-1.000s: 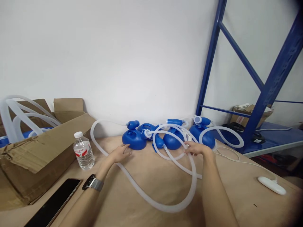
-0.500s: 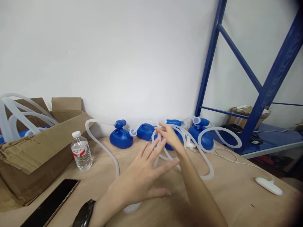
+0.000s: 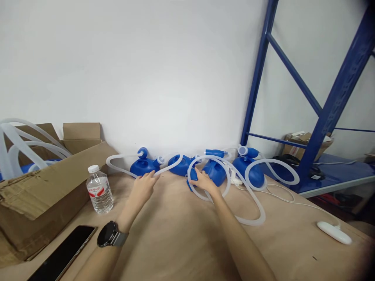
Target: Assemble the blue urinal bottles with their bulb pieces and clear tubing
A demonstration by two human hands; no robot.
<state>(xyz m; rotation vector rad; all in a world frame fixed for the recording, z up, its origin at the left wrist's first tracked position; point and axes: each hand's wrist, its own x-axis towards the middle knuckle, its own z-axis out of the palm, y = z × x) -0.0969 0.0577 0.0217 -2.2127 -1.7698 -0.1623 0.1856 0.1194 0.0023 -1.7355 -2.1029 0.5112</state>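
My left hand (image 3: 144, 185) is closed over a whitish translucent hose (image 3: 171, 166), in front of the leftmost blue plastic bottle (image 3: 143, 166). A round blue end piece (image 3: 143, 152) rests on top of that bottle. My right hand (image 3: 204, 182) has its thumb and fingers about a small blue end piece (image 3: 192, 176), inside a loop of another translucent hose (image 3: 259, 216). Just behind that hand stands a blue bottle (image 3: 216, 171). Another blue bottle (image 3: 180, 166) lies between the hands, and one more (image 3: 249, 169) is farther right.
An open cardboard box (image 3: 58, 183) with hoses stands at left, beside a water bottle (image 3: 99, 191) and a phone (image 3: 63, 253). A white cabled device (image 3: 334, 232) lies at right. Blue shelving (image 3: 316, 132) rises behind the table's right edge.
My left hand has moved away from the right one, left and back, onto the hose. The right hand has lowered slightly onto the blue end piece. Hose now curves in front of the left bottles.
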